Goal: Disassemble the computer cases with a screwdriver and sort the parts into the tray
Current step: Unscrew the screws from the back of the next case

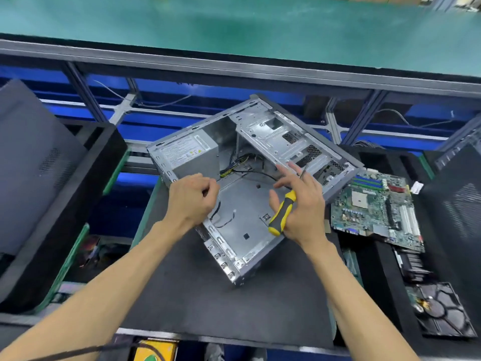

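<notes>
An open silver computer case point(244, 225) lies on its side on the black mat point(208, 303), turned at an angle. A grey power supply point(192, 155) sits in its far left corner, with black and yellow cables point(234, 168) trailing across the inside. My left hand point(191, 199) is curled at the case's left rim, pinching a black cable. My right hand point(302, 204) holds a yellow and black screwdriver point(282, 212) against the palm with its lower fingers, while the index and middle fingers stretch out over the drive bay frame point(286, 142).
A green motherboard point(374, 209) lies in the tray to the right of the case, with a heatsink point(413, 264) and a hard drive point(442, 308) nearer me. A dark case panel point(31, 162) leans in the left tray. Another black case point(458, 204) stands far right.
</notes>
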`<control>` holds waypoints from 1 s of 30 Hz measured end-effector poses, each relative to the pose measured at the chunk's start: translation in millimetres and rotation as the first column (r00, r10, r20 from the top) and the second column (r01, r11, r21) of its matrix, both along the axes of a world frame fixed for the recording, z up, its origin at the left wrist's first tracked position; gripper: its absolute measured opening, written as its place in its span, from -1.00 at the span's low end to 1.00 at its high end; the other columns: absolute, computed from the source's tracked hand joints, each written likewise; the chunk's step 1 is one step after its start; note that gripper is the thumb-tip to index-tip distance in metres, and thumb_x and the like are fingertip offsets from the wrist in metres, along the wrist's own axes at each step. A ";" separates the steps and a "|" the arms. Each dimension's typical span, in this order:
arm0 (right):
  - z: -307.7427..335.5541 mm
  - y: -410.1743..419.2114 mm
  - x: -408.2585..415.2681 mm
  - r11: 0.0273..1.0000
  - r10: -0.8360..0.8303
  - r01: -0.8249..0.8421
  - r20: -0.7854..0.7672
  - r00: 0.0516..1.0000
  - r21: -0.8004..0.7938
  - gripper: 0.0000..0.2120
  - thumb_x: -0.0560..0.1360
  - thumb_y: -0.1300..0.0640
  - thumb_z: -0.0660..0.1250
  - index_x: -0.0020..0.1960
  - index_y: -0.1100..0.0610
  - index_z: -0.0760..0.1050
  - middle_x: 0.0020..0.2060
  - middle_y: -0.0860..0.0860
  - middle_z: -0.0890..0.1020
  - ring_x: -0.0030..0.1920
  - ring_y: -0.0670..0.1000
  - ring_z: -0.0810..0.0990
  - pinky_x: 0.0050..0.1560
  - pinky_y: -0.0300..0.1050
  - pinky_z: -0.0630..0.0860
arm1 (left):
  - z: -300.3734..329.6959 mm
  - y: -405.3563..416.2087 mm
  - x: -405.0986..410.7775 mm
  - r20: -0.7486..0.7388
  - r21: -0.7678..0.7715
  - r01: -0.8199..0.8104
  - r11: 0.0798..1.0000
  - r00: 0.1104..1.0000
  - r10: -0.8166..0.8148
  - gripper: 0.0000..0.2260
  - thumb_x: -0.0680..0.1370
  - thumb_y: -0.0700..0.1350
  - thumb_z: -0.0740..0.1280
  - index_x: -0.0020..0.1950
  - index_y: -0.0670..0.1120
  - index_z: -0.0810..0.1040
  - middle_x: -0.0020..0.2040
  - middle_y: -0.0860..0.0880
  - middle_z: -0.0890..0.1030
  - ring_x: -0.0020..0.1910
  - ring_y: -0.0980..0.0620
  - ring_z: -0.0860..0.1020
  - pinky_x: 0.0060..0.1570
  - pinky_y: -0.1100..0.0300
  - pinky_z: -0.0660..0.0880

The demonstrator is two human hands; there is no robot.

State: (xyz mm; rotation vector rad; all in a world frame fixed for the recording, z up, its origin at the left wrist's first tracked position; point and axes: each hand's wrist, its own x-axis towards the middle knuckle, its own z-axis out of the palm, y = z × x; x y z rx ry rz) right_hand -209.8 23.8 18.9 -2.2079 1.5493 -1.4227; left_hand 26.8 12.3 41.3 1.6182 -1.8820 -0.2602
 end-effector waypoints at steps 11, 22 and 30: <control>5.8 -22.7 -22.2 0.964 -0.071 0.040 0.107 0.992 0.265 -0.52 0.49 0.09 0.38 0.39 0.07 0.42 0.11 -0.19 0.60 0.57 -0.01 0.16 0.53 0.27 -0.09 | -16.0 36.3 -28.5 0.068 0.009 -0.202 0.979 0.977 0.201 -0.62 0.53 -0.07 0.10 -0.48 -0.08 0.14 -0.55 -0.02 0.27 -0.46 -0.10 0.37 -0.46 0.11 0.20; 8.8 13.0 9.2 0.897 -0.222 0.032 0.387 0.895 0.440 -0.32 0.44 0.45 0.29 0.31 -0.21 0.24 0.48 0.16 0.29 0.50 0.24 0.26 0.26 0.00 0.44 | -20.9 16.9 36.2 0.237 -0.237 0.127 0.963 0.969 -0.070 -0.62 0.57 -0.09 0.04 -0.46 -0.12 0.29 -0.50 0.00 0.31 -0.49 -0.07 0.35 -0.56 0.10 0.30; 13.5 -18.6 -21.9 0.861 -0.178 -0.038 0.370 0.912 0.507 -0.29 0.53 0.43 0.29 0.57 0.06 0.14 0.18 0.07 0.49 0.20 -0.09 0.55 0.15 -0.08 0.46 | -28.0 22.0 -12.6 0.203 -0.282 -0.088 0.955 0.968 0.149 -0.69 0.56 -0.10 0.05 -0.40 -0.01 0.21 -0.48 0.05 0.24 -0.48 0.00 0.23 -0.47 0.22 0.05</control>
